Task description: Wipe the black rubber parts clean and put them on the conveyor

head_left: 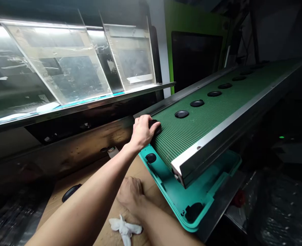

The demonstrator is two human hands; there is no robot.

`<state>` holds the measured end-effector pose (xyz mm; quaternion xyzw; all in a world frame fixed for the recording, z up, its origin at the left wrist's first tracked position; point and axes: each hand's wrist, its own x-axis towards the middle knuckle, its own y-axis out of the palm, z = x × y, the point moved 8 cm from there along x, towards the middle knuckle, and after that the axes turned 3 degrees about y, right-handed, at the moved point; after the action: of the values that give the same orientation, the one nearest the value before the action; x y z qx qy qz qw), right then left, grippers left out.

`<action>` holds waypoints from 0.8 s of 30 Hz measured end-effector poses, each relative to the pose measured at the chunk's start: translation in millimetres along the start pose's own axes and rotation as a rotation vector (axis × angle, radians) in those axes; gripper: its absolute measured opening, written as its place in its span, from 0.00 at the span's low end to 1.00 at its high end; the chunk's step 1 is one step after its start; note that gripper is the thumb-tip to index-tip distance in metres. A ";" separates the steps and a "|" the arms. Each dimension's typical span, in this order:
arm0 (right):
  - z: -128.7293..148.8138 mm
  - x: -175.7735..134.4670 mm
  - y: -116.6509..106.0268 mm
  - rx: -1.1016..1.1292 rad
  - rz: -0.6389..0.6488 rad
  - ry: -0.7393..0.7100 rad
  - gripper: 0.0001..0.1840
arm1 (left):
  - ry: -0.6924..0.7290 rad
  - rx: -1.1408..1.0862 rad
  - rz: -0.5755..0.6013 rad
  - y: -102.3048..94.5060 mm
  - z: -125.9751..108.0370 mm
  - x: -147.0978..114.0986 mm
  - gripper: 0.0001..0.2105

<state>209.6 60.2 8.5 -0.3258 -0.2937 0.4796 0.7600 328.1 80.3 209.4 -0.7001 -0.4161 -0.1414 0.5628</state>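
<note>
My left hand (142, 130) reaches to the near left corner of the green conveyor belt (192, 126). Its fingers and thumb close around a round black plastic part (158, 129), mostly covered by the hand. My right hand (130, 193) rests low over the tan tabletop (154, 198), partly behind my left forearm, so its fingers are hidden. Further up the belt, several similar black discs (182, 114) lie in a row. Under the belt's end is a teal tray (171, 200), with one black disc (151, 158) at its left edge and another dark round piece (194, 211) in the near corner.
A metal side rail (217, 128) edges the conveyor. A crumpled white cloth or glove (125, 229) and a black disc (71, 192) lie on the tabletop. To the left, clear panels (76, 68) lean above a metal ledge (89, 105). Behind the belt stands a green-framed machine (169, 51).
</note>
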 end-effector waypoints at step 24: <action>53.1 -35.0 13.0 -0.161 -0.028 -0.117 0.29 | -1.000 -1.708 -0.556 -51.0 141.4 -330.9 0.13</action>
<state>149.4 43.5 26.4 -0.3531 -0.3799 0.4619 0.7195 48.9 69.3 -23.1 -0.7245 -0.5108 -0.2078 -0.4134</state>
